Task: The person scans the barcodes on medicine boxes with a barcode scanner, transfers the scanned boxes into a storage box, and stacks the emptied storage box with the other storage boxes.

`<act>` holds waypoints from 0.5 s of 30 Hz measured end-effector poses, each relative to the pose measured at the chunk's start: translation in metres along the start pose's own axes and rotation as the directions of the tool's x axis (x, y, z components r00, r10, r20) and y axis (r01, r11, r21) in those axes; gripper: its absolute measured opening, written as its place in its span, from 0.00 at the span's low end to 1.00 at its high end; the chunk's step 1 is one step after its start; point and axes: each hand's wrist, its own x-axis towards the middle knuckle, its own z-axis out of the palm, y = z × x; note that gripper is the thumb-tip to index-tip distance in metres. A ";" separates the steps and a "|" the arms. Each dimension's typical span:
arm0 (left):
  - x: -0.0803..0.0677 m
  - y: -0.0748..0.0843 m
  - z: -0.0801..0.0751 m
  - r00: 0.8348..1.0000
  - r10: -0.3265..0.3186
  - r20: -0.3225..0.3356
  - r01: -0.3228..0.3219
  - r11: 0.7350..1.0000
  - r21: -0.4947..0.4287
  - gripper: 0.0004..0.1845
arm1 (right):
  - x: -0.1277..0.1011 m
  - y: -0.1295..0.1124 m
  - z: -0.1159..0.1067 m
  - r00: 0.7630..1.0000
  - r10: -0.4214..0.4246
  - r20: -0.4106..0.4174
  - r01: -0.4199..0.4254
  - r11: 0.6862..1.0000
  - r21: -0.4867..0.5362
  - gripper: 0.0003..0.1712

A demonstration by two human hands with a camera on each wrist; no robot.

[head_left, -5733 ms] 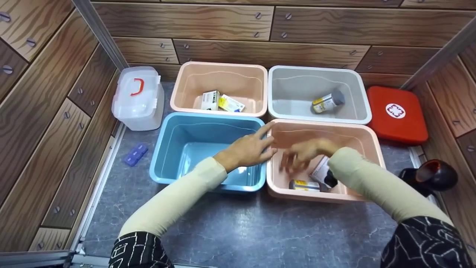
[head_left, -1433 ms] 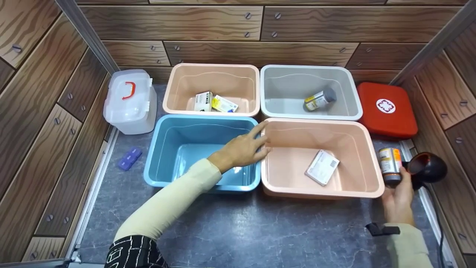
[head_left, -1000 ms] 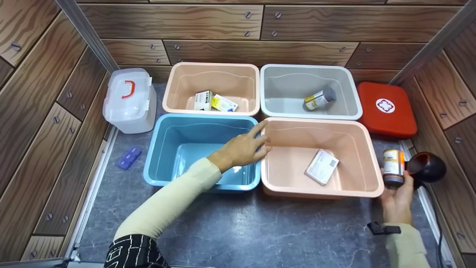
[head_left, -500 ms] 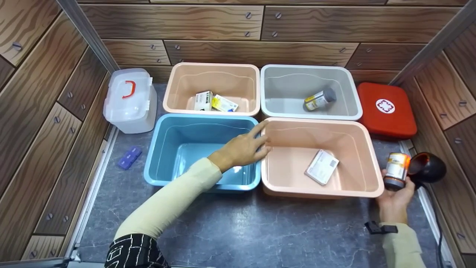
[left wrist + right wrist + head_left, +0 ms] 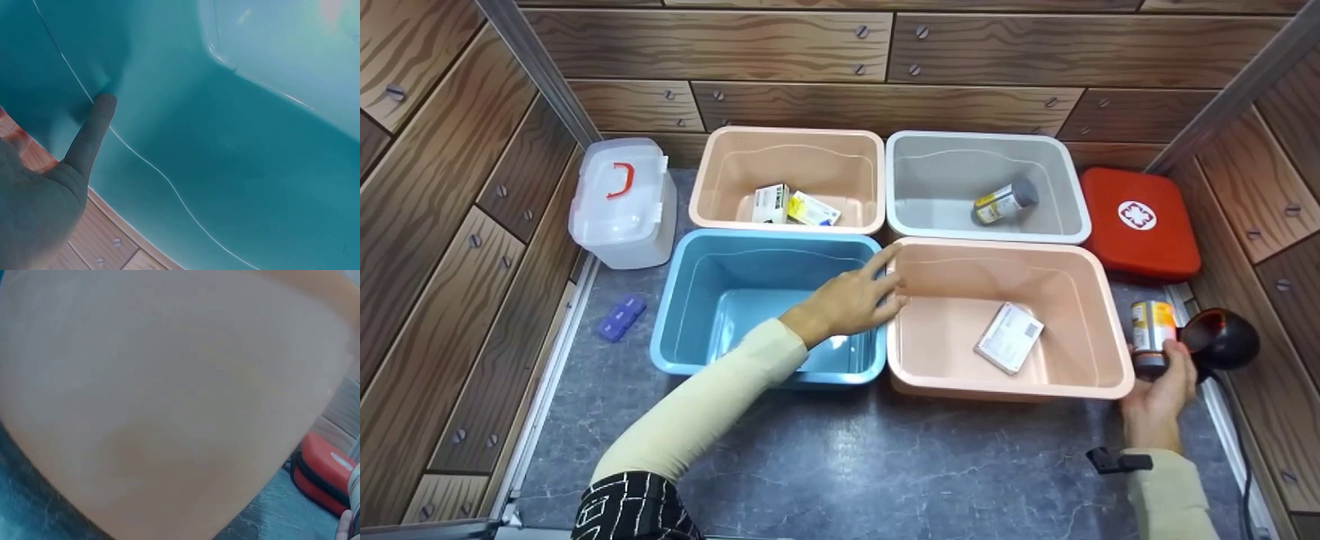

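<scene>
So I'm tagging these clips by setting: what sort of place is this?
Probably a mock pharmacy sorting bench. The right hand holds a medicine bottle up to a barcode scanner, medicine boxes and another bottle lie in bins, and a red first-aid case sits nearby. The walls are printed wood drawers.

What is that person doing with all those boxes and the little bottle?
The right hand holds a little bottle up to a black scanner, beside the near pink bin. A white packet lies in that bin. The left hand rests on the blue bin.
</scene>
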 end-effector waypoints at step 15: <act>-0.001 0.000 0.001 1.000 0.010 -0.027 -0.010 1.000 -0.005 0.21 | -0.027 0.010 0.042 0.978 -0.210 -0.010 0.201 0.949 -0.242 0.23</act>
